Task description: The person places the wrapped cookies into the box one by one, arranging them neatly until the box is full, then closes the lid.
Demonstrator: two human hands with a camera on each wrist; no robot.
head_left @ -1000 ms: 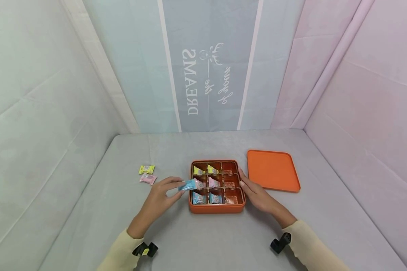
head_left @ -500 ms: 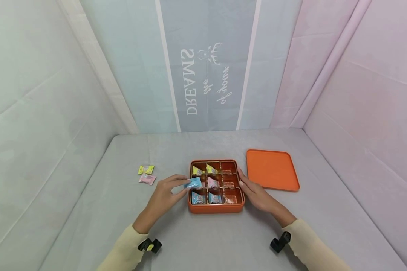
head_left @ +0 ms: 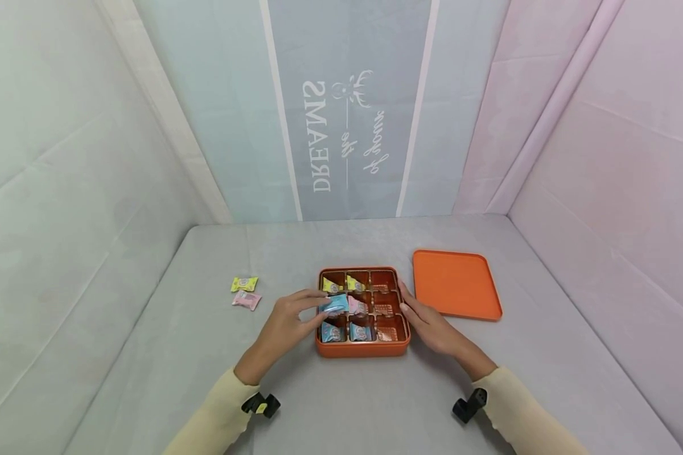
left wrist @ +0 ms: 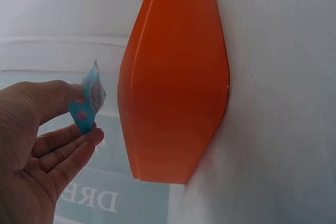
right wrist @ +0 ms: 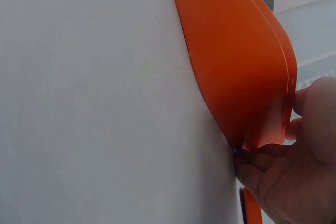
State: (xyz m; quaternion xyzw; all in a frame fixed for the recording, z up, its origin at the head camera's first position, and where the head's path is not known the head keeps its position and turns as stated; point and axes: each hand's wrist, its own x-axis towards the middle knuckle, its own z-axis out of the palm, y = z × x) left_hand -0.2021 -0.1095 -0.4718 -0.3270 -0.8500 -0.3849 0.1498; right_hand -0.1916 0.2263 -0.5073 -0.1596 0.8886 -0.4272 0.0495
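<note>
In the head view my left hand (head_left: pixel 287 322) pinches a blue-wrapped candy (head_left: pixel 336 304) above the left column of an orange box (head_left: pixel 364 351) with nine compartments. The left wrist view shows that candy (left wrist: pixel 92 98) between thumb and fingers, beside the box wall (left wrist: pixel 176 77). Yellow candies (head_left: pixel 355 284) lie in the back row, a pink one (head_left: pixel 357 306) in the middle row, and blue ones (head_left: pixel 360 332) in the front row. The right column holds no candy. My right hand (head_left: pixel 435 328) rests against the box's right side, its fingers touching the wall (right wrist: pixel 236 61) in the right wrist view.
An orange lid (head_left: pixel 458 284) lies on the grey table (head_left: pixel 353 404) to the right of the box. Left of the box are a loose yellow candy (head_left: pixel 244 284) and a pink candy (head_left: pixel 246 299). Fabric walls stand behind and at both sides.
My left hand has moved right with the blue candy, from the box's left edge to over its left column. The right hand has stayed at the box's side.
</note>
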